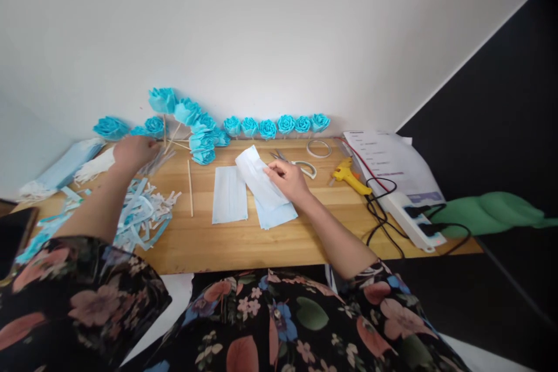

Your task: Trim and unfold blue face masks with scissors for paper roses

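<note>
My right hand pinches a pale mask sheet and holds it tilted over a light-blue sheet on the table. Another flat pale sheet lies just left of them. My left hand reaches to the back left, beside a small bunch of clear thin strips; its fingers are curled and partly hidden, and I cannot make out what is in them. Blue paper-like flowers stand and lie near that hand. A thin wooden stick lies between the strips and the sheets.
More blue flowers line the wall. Scissors, a tape ring and a yellow glue gun are on the right, with a power strip and black cables. Cut scraps and stacked masks lie left.
</note>
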